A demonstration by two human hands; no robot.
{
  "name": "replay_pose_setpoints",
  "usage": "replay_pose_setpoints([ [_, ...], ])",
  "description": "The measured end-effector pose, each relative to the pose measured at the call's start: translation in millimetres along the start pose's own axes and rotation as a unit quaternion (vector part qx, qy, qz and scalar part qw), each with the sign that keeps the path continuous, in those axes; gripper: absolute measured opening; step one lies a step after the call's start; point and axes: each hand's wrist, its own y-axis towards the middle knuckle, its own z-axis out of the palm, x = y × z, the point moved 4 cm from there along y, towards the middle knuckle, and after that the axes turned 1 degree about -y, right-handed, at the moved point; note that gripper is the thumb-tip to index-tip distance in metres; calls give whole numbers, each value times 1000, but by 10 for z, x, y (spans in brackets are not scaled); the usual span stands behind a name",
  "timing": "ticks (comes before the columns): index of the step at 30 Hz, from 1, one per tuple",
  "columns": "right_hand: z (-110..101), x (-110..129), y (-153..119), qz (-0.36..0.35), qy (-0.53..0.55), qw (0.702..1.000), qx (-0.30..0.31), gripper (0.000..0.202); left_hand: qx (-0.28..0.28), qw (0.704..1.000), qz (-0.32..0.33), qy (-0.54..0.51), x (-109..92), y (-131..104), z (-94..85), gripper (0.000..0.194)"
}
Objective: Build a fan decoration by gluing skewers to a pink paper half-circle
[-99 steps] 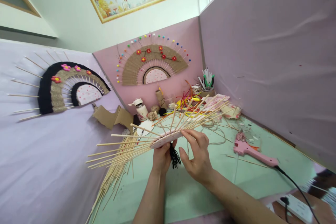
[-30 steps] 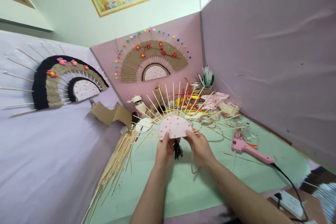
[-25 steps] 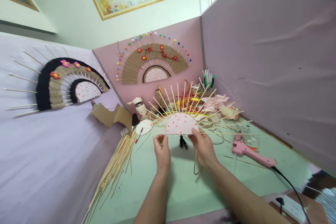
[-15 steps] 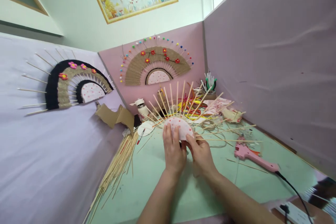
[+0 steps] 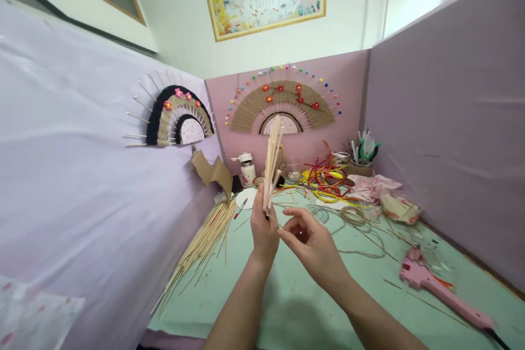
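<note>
A half-round piece covered in pink-dotted cloth, with wooden sticks (image 5: 272, 153) fanning from it, is seen edge-on, its sticks pointing up. My left hand (image 5: 263, 232) holds this stick fan by its lower end above the table. Just right of the fan's lower end is my right hand (image 5: 305, 235), its fingers curled and thumb and index fingertips near each other. A thin strand seems to run from the fan's base to those fingertips; it is too small to make out.
On the green table (image 5: 299, 306) lie loose sticks (image 5: 205, 238) at left, a white disc (image 5: 246, 198) with a pen, twine (image 5: 355, 216) and coloured pipe cleaners behind, and a pink glue gun (image 5: 447, 292) at right. Two decorated fans hang on the partitions.
The stick fan has turned from facing the camera to edge-on. My right hand has let go of its cloth face and moved slightly aside. The view has shifted left.
</note>
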Motion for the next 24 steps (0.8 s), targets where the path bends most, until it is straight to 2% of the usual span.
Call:
replay_pose_setpoints([
  [3, -74, 88, -19, -33, -72, 996, 28, 13, 14, 987, 104, 125, -40, -17, -25, 43],
  [5, -106, 179, -4, -62, -103, 992, 28, 13, 19, 981, 124, 148, -75, -31, -8, 43],
  [10, -166, 368, 7, -123, -102, 987, 22, 11, 33, 989, 114, 88, -282, -48, 101, 43],
  [14, -244, 412, -12, -146, -93, 985, 0, 10, 60, 995, 74, 33, -412, -41, 200, 40],
  [17, -240, 358, -23, -142, -106, 984, 13, 11, 53, 998, 33, 5, -401, -13, 242, 39],
  [21, -246, 153, -124, -119, -169, 975, 85, 16, 13, 999, 10, -31, -282, 50, 226, 39],
  [24, -525, -85, -255, -91, -246, 961, 90, 31, -1, 1000, 18, -16, -196, 95, 153, 36],
])
